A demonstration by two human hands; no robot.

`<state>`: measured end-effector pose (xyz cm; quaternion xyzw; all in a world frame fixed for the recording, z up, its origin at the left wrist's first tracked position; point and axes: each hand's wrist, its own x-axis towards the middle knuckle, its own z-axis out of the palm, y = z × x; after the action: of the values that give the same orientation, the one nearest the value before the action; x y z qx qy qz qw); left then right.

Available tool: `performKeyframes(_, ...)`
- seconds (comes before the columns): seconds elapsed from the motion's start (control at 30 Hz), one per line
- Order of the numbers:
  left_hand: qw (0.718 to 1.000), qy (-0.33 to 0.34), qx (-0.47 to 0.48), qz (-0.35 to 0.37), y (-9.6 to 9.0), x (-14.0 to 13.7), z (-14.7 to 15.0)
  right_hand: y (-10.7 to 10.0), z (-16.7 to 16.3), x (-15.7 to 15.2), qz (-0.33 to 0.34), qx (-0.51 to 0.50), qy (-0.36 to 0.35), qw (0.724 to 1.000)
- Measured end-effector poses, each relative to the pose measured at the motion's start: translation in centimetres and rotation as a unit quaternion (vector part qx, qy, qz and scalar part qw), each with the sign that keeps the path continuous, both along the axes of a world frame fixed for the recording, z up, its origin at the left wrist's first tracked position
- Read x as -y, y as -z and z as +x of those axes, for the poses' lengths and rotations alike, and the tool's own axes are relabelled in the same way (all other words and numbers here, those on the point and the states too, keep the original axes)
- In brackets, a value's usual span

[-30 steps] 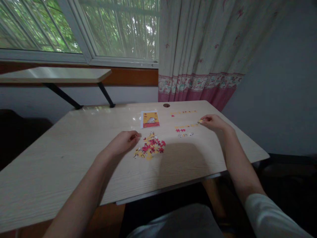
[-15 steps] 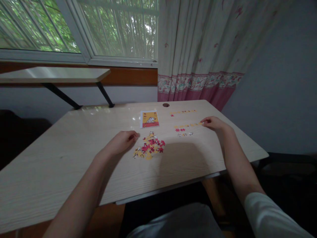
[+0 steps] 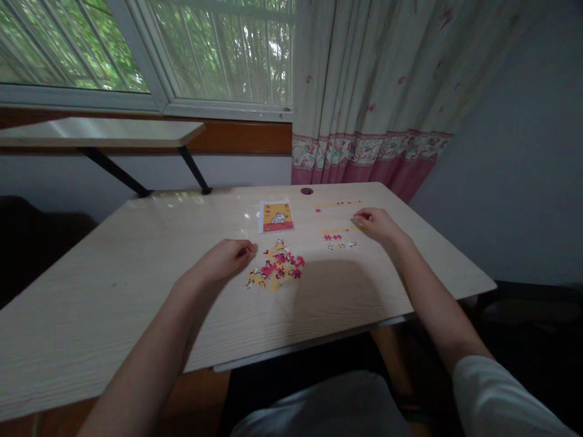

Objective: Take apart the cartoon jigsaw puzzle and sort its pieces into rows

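A loose pile of jigsaw puzzle pieces (image 3: 281,267), red, yellow and white, lies on the table (image 3: 191,334). Just left of it, my left hand (image 3: 233,256) rests with curled fingers and the thumb pressed to them; whatever they hold is hidden. My right hand (image 3: 374,223) hovers by the right end of a row of yellow pieces (image 3: 333,231), fingertips pinched together; I cannot make out what is between them. Under that row lie joined red pieces (image 3: 332,237) and a few white pieces (image 3: 339,246). Farther back runs another yellow row (image 3: 337,204) with one red piece (image 3: 317,210) beneath.
A picture card (image 3: 277,218) with a white animal on yellow and red lies behind the pile. A round cable hole (image 3: 306,191) is near the back edge. A raised shelf (image 3: 109,130) on black legs stands at the back left. A curtain (image 3: 346,91) hangs behind.
My right hand has moved left and slightly up, away from the right end of the yellow row. My left hand stays beside the pile. The view has shifted slightly.
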<state>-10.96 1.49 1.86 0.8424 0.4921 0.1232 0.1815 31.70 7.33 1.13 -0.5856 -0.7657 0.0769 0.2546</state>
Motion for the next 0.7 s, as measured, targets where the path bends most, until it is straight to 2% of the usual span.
performKeyframes(0.17,0.997,0.058,0.009,-0.052,-0.1,0.1,0.1,0.4,-6.3,1.2,0.029,0.043,-0.185,0.981)
performKeyframes(0.27,0.995,0.066,0.005,-0.073,-0.4,0.5,0.8,0.5,-9.5,2.8,0.066,0.066,-0.262,0.961)
performKeyframes(0.4,0.993,0.1,-0.002,-0.063,-0.3,0.8,1.9,0.9,-12.3,4.8,0.092,0.106,-0.358,0.923)
performKeyframes(0.5,0.991,0.123,0.004,-0.055,0.0,0.7,2.2,1.4,-13.1,5.6,0.117,0.113,-0.388,0.907)
performKeyframes(0.7,0.99,0.125,0.033,-0.06,-0.2,0.8,2.4,2.1,-13.7,6.1,0.141,0.094,-0.384,0.908)
